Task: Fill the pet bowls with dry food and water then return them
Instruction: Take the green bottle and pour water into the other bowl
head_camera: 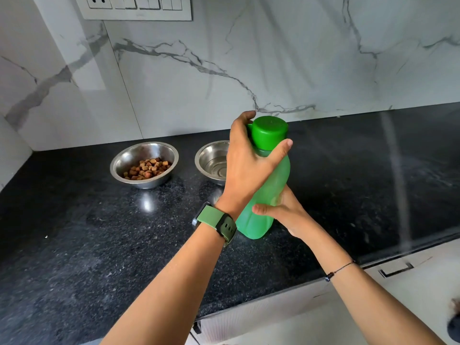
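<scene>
A green plastic bottle [267, 195] with a darker green cap [270, 131] stands on the black counter [99, 232]. My left hand [249, 160], a green watch on its wrist, grips the bottle's neck just under the cap. Lower down, my right hand [286, 211] holds the bottle's body. A steel bowl [144, 164] with brown dry food sits at the back left. A second steel bowl [212, 161] with water in it stands to its right, partly hidden behind my left hand.
A marble-patterned wall [273, 58] rises behind the counter, with a switch panel [134, 7] at the top left. The wall turns a corner at the left. White cabinet fronts [373, 295] lie below the counter's front edge at the right.
</scene>
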A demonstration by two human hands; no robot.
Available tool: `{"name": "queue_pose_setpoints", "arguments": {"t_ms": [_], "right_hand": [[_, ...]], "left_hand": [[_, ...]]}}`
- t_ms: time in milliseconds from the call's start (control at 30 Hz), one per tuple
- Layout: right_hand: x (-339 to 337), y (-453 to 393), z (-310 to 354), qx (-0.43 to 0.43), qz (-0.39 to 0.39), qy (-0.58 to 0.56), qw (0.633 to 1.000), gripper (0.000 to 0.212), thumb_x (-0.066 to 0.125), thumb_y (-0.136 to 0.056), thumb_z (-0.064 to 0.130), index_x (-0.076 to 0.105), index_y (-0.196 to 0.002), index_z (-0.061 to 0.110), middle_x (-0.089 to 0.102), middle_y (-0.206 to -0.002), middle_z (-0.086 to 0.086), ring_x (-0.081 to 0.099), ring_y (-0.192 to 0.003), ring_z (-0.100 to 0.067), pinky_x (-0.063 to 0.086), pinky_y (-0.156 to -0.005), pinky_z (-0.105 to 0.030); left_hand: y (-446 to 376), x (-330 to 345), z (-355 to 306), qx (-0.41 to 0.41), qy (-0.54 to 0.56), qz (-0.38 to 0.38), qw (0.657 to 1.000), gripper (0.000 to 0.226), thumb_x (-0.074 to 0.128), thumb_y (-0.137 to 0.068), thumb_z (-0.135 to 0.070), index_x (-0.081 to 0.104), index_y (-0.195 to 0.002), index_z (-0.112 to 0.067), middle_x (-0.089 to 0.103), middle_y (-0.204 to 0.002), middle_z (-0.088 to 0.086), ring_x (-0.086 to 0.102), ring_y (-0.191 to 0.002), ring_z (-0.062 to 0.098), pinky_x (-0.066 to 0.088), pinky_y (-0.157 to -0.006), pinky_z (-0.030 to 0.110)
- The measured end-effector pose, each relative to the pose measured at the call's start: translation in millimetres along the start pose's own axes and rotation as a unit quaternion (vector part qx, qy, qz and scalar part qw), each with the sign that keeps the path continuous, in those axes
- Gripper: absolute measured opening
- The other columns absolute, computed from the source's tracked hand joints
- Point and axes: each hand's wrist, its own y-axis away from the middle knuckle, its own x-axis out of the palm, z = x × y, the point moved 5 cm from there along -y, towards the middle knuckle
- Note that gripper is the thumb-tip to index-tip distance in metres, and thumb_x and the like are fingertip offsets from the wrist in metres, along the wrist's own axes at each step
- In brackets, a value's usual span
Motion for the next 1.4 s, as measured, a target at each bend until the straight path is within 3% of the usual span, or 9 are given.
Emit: {"name": "queue_pose_setpoints", "arguments": {"t_ms": [167,300,533,700,900,967,1067,1200,1400], "right_hand": [[0,0,-1,0.0,-0.003,-0.013,1.0,0.083,0.078,-0.056,0.007,0.042,-0.131,0.011,0.067,-0.11,-0.002,0.062,-0.109,-0.017,0.05,-0.094,-0.031],[1,-1,-2,-0.006,-0.007,-0.014,1.0,0.081,0.078,-0.056,0.006,0.044,-0.129,0.007,0.068,-0.107,-0.003,0.062,-0.108,-0.019,0.048,-0.095,-0.036],[4,2,3,-0.009,0.004,-0.031,0.999,0.098,0.093,-0.034,0.033,0.046,-0.12,0.025,0.07,-0.101,0.006,0.065,-0.101,-0.006,0.051,-0.079,-0.018],[3,1,2,-0.011,-0.001,-0.025,1.0,0.092,0.084,-0.049,0.016,0.041,-0.13,0.014,0.067,-0.109,0.0,0.063,-0.106,-0.012,0.051,-0.09,-0.026],[2,0,-2,-0.009,0.0,-0.025,1.0,0.08,0.08,-0.058,0.002,0.043,-0.127,0.016,0.067,-0.108,0.0,0.065,-0.102,-0.009,0.052,-0.088,-0.025],[3,0,-2,-0.009,-0.004,-0.028,1.0,0.08,0.078,-0.057,0.006,0.043,-0.128,0.014,0.067,-0.109,-0.001,0.063,-0.106,-0.014,0.051,-0.092,-0.029],[3,1,-1,-0.011,0.002,-0.024,1.0,0.085,0.088,-0.05,0.018,0.045,-0.123,0.022,0.067,-0.108,0.003,0.063,-0.107,-0.013,0.052,-0.089,-0.025],[3,2,0,-0.007,-0.003,-0.022,1.0,0.088,0.085,-0.043,0.029,0.045,-0.122,0.026,0.067,-0.105,0.006,0.063,-0.103,-0.006,0.052,-0.087,-0.023],[2,1,0,-0.002,-0.003,-0.01,1.0,0.084,0.083,-0.048,0.025,0.045,-0.123,0.022,0.065,-0.11,0.001,0.06,-0.112,-0.016,0.049,-0.093,-0.033]], "left_hand": [[4,-7,12,-0.019,0.138,-0.005,0.99,0.057,0.067,-0.072,-0.037,0.035,-0.119,-0.036,0.047,-0.117,-0.005,0.059,-0.098,0.012,0.048,-0.087,0.026],[2,-10,18,-0.073,0.23,-0.061,0.968,0.018,0.041,-0.091,-0.022,0.04,-0.109,-0.021,0.047,-0.104,0.0,0.054,-0.086,0.0,0.042,-0.087,0.02],[5,4,2,0.021,-0.009,0.016,1.0,0.067,0.063,-0.065,-0.06,0.043,-0.112,-0.018,0.049,-0.112,0.001,0.052,-0.102,0.011,0.042,-0.085,0.015],[1,2,6,0.017,-0.026,0.022,0.999,0.052,0.067,-0.071,-0.047,0.052,-0.111,-0.016,0.048,-0.105,-0.004,0.051,-0.101,0.009,0.036,-0.083,0.006],[5,-5,18,-0.005,0.115,0.015,0.993,0.04,0.056,-0.078,-0.044,0.041,-0.111,-0.028,0.052,-0.109,-0.007,0.054,-0.105,0.01,0.043,-0.096,0.026],[5,-7,19,-0.033,0.149,-0.009,0.988,0.027,0.048,-0.085,-0.041,0.041,-0.106,-0.026,0.048,-0.1,-0.014,0.051,-0.094,-0.002,0.04,-0.091,0.02],[5,-4,6,0.004,0.052,0.001,0.999,0.047,0.048,-0.076,-0.055,0.038,-0.106,-0.02,0.049,-0.097,-0.014,0.05,-0.086,-0.008,0.038,-0.08,0.009],[4,3,-11,0.049,-0.111,0.01,0.993,0.077,0.058,-0.064,-0.063,0.04,-0.116,-0.009,0.041,-0.106,-0.005,0.045,-0.091,0.007,0.035,-0.076,0.018],[3,4,-23,0.001,-0.159,-0.011,0.987,0.067,0.063,-0.064,-0.047,0.044,-0.113,-0.007,0.039,-0.101,-0.006,0.054,-0.097,0.024,0.035,-0.075,0.025]]}}
